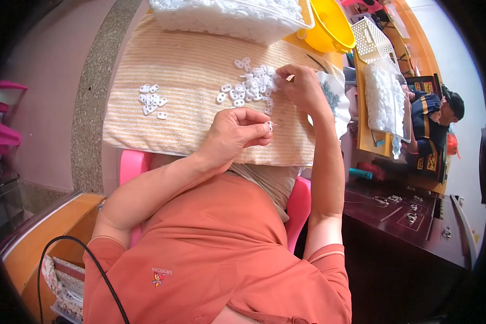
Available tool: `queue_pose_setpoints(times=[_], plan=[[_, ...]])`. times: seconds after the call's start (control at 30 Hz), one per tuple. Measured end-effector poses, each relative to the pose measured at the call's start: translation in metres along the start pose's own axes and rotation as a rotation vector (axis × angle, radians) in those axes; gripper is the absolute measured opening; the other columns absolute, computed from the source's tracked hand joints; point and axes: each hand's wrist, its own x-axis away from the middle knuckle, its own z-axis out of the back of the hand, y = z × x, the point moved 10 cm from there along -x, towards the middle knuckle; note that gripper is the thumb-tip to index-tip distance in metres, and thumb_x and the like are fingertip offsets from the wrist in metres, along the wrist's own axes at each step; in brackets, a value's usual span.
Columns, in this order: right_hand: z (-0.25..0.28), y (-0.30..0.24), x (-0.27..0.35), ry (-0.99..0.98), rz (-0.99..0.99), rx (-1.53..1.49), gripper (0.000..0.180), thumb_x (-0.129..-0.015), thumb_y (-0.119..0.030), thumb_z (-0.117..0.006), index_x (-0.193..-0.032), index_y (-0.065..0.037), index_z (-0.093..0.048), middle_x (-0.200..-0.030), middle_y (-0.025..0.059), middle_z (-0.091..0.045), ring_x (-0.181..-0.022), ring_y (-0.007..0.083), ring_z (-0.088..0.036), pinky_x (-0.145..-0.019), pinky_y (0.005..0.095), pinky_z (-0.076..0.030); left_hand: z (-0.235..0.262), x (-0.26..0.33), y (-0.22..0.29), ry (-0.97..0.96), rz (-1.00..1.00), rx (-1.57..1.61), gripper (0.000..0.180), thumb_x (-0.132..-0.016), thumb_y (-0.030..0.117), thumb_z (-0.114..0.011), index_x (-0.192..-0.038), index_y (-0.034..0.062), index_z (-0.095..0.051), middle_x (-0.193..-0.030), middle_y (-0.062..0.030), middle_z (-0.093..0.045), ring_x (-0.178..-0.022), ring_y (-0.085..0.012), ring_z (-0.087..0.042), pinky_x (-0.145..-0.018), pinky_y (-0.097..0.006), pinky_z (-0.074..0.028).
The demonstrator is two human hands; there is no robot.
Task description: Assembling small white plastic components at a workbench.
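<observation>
My left hand [235, 132] is closed in a pinch, holding a small white plastic piece [270, 126] between thumb and index finger. Fingers curled, my right hand [303, 89] is at the right edge of a loose pile of white two-hole plastic pieces [256, 83]. Whether a piece is between its fingertips is hard to make out. Farther left on the striped towel [183, 65] lies a smaller group of similar white pieces [152, 100]. Close by my right wrist, a white sheet or dish holds many small dark bits [329, 98].
Beyond the towel stand a clear bin [227, 24] full of white pieces and a yellow basin [329, 24]. To the right, another person [432, 116] sits near a second filled bin [383, 97] and a white perforated basket [370, 40]. A dark table [399, 210] bears small metal items.
</observation>
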Motion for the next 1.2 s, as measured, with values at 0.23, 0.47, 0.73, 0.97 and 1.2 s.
queue_pose_setpoints(times=[0.23, 0.47, 0.73, 0.97, 1.2], plan=[[0.0, 0.003, 0.021, 0.027, -0.058, -0.363, 0.024, -0.086, -0.007, -0.065, -0.107, 0.005, -0.063, -0.073, 0.002, -0.06, -0.057, 0.0062, -0.054, -0.05, 0.0228, -0.044, 0.004, -0.001, 0.0, 0.002, -0.007, -0.006, 0.014, -0.087, 0.003, -0.065, -0.1, -0.001, -0.063, -0.09, -0.0088, -0.067, -0.081, -0.0146, -0.066, -0.076, -0.028, -0.057], [-0.013, 0.006, 0.057, 0.012, -0.095, -0.801, 0.023, -0.089, -0.007, -0.064, -0.109, 0.005, -0.062, -0.078, 0.0019, -0.06, -0.058, 0.0073, -0.056, -0.049, 0.0225, -0.049, 0.005, -0.002, 0.001, 0.01, -0.015, 0.025, 0.013, -0.088, 0.003, -0.064, -0.1, -0.0015, -0.062, -0.091, -0.0089, -0.067, -0.08, -0.0148, -0.065, -0.076, -0.029, -0.057], [-0.027, -0.007, 0.086, -0.045, -0.044, -1.021, 0.026, -0.086, -0.002, -0.067, -0.11, 0.006, -0.059, -0.084, 0.0065, -0.063, -0.068, 0.0116, -0.062, -0.06, 0.0249, -0.056, 0.005, -0.002, 0.003, 0.012, -0.017, 0.018, 0.015, -0.089, 0.003, -0.063, -0.102, -0.0021, -0.062, -0.093, -0.0091, -0.067, -0.08, -0.015, -0.066, -0.075, -0.028, -0.057], [-0.034, -0.005, 0.097, -0.064, -0.059, -1.083, 0.028, -0.085, 0.001, -0.067, -0.111, 0.007, -0.059, -0.091, 0.0112, -0.066, -0.077, 0.0165, -0.067, -0.067, 0.0276, -0.058, 0.003, -0.002, 0.003, 0.014, -0.019, 0.032, 0.012, -0.088, 0.003, -0.063, -0.098, -0.0039, -0.062, -0.091, -0.0105, -0.067, -0.08, -0.0145, -0.065, -0.074, -0.027, -0.056], [-0.037, -0.005, 0.104, -0.062, -0.048, -1.154, 0.029, -0.085, 0.002, -0.066, -0.112, 0.008, -0.058, -0.093, 0.0148, -0.067, -0.079, 0.0198, -0.068, -0.069, 0.0298, -0.059, 0.0, 0.0, 0.003, -0.004, -0.005, 0.027, 0.013, -0.087, 0.003, -0.064, -0.098, -0.0033, -0.062, -0.09, -0.0097, -0.066, -0.08, -0.0141, -0.064, -0.075, -0.026, -0.056]])
